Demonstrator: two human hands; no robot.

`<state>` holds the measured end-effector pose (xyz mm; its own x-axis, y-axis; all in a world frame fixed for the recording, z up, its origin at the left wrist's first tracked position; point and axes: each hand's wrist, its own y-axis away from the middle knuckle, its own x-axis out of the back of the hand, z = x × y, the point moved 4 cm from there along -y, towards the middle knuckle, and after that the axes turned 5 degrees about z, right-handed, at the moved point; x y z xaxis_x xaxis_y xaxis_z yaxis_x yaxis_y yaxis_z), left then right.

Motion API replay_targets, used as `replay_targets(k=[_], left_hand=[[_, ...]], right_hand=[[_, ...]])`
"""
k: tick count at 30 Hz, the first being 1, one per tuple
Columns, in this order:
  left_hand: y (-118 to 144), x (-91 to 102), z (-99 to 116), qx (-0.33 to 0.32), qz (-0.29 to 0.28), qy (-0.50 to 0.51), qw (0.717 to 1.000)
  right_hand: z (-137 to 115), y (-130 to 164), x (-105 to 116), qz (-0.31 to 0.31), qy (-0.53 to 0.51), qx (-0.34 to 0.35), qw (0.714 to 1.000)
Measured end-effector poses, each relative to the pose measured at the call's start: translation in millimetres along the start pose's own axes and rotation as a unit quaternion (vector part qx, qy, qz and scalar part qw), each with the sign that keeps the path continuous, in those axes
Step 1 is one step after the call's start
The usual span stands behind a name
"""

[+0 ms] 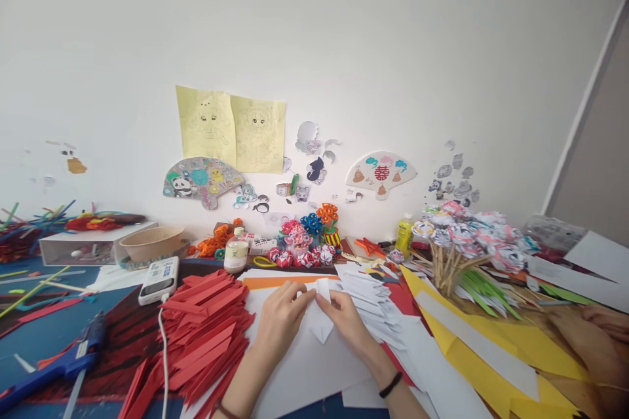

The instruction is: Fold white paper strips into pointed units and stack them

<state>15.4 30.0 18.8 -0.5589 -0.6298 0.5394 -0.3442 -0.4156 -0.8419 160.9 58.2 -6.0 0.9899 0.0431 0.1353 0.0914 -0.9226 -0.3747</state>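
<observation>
A folded white paper strip (322,329) with a pointed lower end is held between my two hands over white paper sheets (295,380). My left hand (284,314) is closed, its thumb and fingertips pinching the strip's left edge. From the other side, my right hand (348,322) grips it between thumb and fingers. A pile of folded red paper strips (211,327) lies left of my left hand. Folded white paper pieces (376,308) are stacked to the right of my right hand.
At left lie a blue glue gun (83,353) and a white device (159,280) with a cable. A small bottle (236,252) and paper flowers (297,236) line the wall. Yellow paper (472,334) and a bunch of sticks (447,268) are right, beside another person's blurred arm (580,340).
</observation>
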Motion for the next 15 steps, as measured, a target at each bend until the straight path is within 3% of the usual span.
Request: replay_targets(k=[11,15], left_hand=[[-1,3.7,4,-0.020,0.008,0.003,1.000],[-6,10.2,7,0.047,0.014,0.098,0.994]], right_hand=[[-6,0,2,0.029,0.018,0.029,0.999],[-6,0,3,0.043,0.051,0.052,0.996]])
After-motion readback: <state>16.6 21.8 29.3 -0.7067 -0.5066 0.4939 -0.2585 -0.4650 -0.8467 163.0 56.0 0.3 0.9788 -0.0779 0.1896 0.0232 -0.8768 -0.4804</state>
